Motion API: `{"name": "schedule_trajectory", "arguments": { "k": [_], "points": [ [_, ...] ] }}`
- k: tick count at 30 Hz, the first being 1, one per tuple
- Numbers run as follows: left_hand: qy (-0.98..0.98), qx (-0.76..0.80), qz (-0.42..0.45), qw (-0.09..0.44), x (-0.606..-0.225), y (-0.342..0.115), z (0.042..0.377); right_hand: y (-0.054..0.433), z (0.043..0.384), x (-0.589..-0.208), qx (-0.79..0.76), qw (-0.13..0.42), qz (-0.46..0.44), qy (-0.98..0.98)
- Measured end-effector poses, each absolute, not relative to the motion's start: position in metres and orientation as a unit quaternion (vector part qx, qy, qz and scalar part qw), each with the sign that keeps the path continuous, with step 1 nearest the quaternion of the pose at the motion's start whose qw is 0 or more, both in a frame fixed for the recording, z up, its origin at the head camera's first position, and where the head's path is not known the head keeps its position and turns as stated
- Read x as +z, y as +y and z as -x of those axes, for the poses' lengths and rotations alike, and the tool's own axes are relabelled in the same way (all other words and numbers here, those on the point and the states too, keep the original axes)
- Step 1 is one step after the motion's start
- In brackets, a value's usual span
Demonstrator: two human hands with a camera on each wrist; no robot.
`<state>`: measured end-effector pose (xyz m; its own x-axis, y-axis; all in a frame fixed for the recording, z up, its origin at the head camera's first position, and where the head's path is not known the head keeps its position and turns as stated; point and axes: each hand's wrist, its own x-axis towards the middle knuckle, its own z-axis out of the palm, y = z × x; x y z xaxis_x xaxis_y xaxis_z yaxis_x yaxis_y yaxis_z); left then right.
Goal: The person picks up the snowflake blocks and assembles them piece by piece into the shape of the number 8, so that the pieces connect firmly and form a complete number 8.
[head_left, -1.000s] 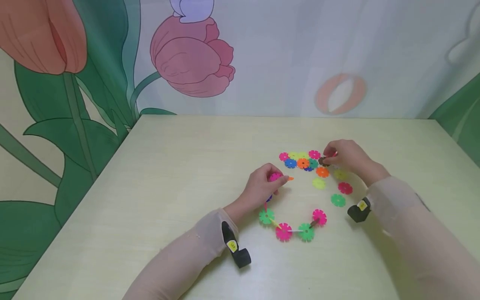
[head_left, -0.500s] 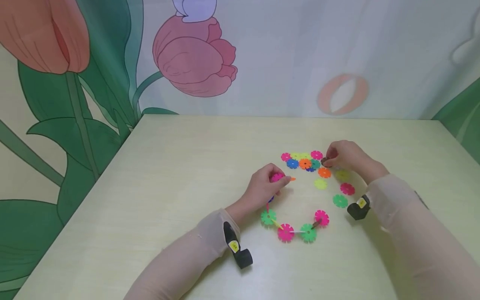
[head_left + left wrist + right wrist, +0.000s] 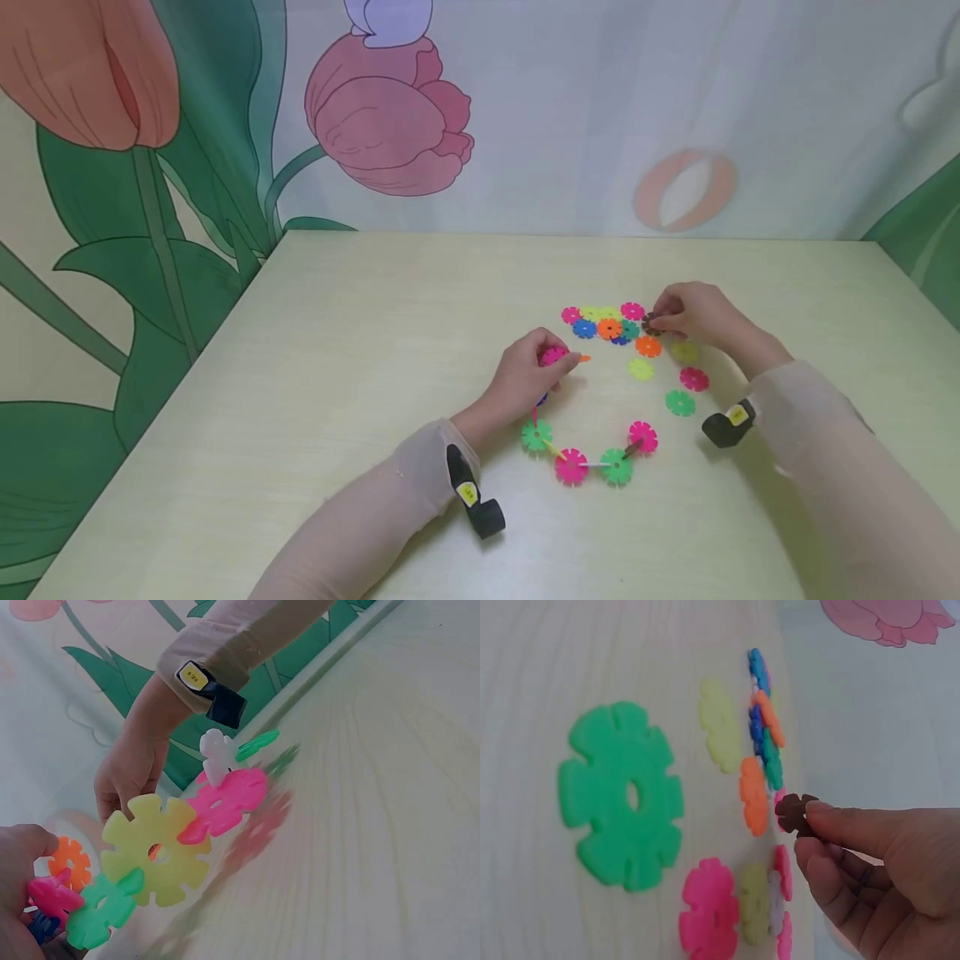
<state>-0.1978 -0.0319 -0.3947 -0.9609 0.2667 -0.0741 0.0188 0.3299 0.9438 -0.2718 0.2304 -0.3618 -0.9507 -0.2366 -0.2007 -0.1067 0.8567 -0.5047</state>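
My left hand point(image 3: 521, 379) grips the upper end of a chain of snowflake-shaped plastic discs. Under its fingers is a pink disc point(image 3: 553, 356), and an orange disc point(image 3: 70, 862) sticks out edge-on beyond the thumb. From there the chain bends down in a curve through a green disc point(image 3: 536, 435) and a pink disc point(image 3: 572, 467) to a pink disc point(image 3: 642, 437) at its other end. At the back right, my right hand point(image 3: 697, 317) pinches a brown snowflake disc point(image 3: 793, 814) between thumb and forefinger, beside the loose pile.
Loose discs lie behind the chain, among them a blue one point(image 3: 584, 328) and an orange one point(image 3: 609, 328). Single yellow point(image 3: 641, 369), red-pink point(image 3: 694, 379) and green point(image 3: 680, 403) discs lie toward the right arm. A printed curtain point(image 3: 555, 117) hangs behind the table point(image 3: 360, 333).
The brown disc has turned in my right fingers and shows more of its face. My right wrist has shifted slightly right. The left hand and chain stay in place.
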Motion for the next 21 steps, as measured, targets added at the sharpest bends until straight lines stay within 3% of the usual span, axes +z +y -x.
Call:
{"name": "schedule_trajectory", "arguments": {
  "k": [21],
  "points": [
    [0.798,0.583,-0.114,0.099,-0.397,-0.033,0.199,0.192,0.213,-0.352,-0.447,0.149,0.132,0.872]
  ]
}}
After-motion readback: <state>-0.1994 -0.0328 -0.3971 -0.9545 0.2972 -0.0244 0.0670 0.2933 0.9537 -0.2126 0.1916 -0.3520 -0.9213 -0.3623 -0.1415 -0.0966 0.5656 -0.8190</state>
